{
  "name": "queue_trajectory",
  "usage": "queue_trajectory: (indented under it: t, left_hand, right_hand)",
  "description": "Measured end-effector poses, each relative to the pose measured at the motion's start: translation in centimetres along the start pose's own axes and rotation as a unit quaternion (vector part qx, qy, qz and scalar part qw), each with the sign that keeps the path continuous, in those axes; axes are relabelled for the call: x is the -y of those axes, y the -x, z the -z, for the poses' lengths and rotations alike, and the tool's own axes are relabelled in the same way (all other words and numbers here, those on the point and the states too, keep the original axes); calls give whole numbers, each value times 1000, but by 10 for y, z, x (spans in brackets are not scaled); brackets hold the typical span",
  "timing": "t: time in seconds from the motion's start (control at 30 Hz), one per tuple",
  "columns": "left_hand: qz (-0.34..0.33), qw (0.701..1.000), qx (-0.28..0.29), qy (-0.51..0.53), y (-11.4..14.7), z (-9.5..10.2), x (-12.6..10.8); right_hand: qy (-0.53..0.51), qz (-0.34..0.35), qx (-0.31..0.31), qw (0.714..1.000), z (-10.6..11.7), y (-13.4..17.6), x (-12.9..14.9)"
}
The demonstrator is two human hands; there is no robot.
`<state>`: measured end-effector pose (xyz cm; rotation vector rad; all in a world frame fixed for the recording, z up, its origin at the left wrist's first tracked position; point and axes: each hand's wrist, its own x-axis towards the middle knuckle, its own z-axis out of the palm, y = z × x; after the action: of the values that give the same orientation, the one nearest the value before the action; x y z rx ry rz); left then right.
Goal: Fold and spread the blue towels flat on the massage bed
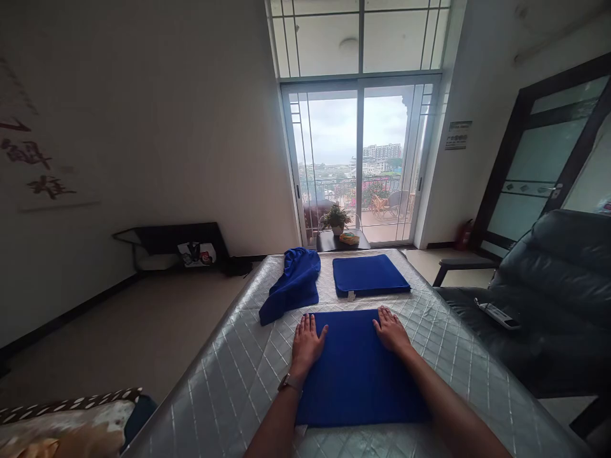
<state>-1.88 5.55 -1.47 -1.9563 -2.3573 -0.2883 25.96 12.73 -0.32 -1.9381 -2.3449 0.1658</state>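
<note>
A blue folded cloth (358,375) lies flat and roughly square on the near part of the table. My left hand (308,342) rests flat on its far left corner, fingers stretched out and a watch on the wrist. On the far right corner lies my right hand (391,329), palm down with the fingers extended. Beyond it is a second blue folded cloth (370,275), neatly squared, with a white tag at its near edge. To its left sits a crumpled blue cloth (293,283).
A silver quilted cover (229,375) spreads over the table. Behind the table, a potted plant (337,219) stands on a small chair before the glass sliding door (360,159). At right is a dark armchair (548,305) with a power strip (497,314) on its seat.
</note>
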Motion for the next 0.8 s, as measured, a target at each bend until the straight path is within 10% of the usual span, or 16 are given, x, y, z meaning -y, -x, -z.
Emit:
queue_trajectory:
  t: [0.23, 0.57, 0.8]
  left_hand:
    - [21, 999, 25, -20, -11, 6, -13]
    - [-208, 972, 11, 110, -9, -7, -164]
    - [-91, 992, 14, 83, -20, -10, -101]
  right_hand:
    - [-14, -5, -17, 1000, -5, 1, -1]
    - [-5, 16, -13, 1000, -10, 0, -6]
    - [-4, 1, -13, 1000, -5, 1, -3]
